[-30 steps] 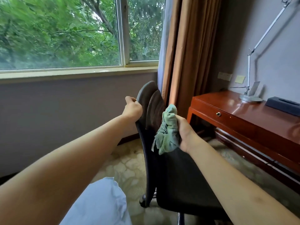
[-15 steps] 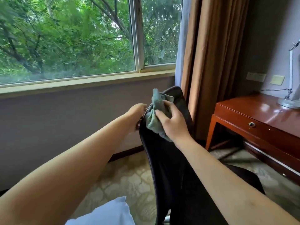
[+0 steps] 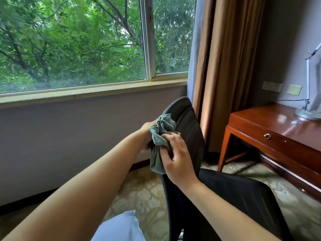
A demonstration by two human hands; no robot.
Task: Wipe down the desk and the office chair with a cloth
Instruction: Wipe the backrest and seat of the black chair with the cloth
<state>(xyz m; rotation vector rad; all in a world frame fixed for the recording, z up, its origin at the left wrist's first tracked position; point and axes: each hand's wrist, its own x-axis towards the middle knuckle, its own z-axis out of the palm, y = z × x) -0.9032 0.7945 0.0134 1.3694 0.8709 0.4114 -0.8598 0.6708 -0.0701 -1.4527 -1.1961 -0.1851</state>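
A dark office chair (image 3: 189,134) stands in front of me, seen edge-on, its backrest rising at centre and its seat spreading to the lower right. My right hand (image 3: 175,153) presses a crumpled green cloth (image 3: 160,136) against the left edge of the backrest. My left hand (image 3: 146,134) grips that same edge from behind and is partly hidden by the cloth. The reddish wooden desk (image 3: 278,134) with a drawer knob stands at the right.
A silver desk lamp (image 3: 307,112) stands on the desk by the wall. Brown curtains (image 3: 227,66) hang behind the chair, beside a wide window (image 3: 86,40). Patterned carpet (image 3: 144,193) covers the floor. Something white lies at the bottom edge.
My right hand has slid the cloth from the top of the backrest down its left edge. The view has shifted left and the chair has turned slightly.
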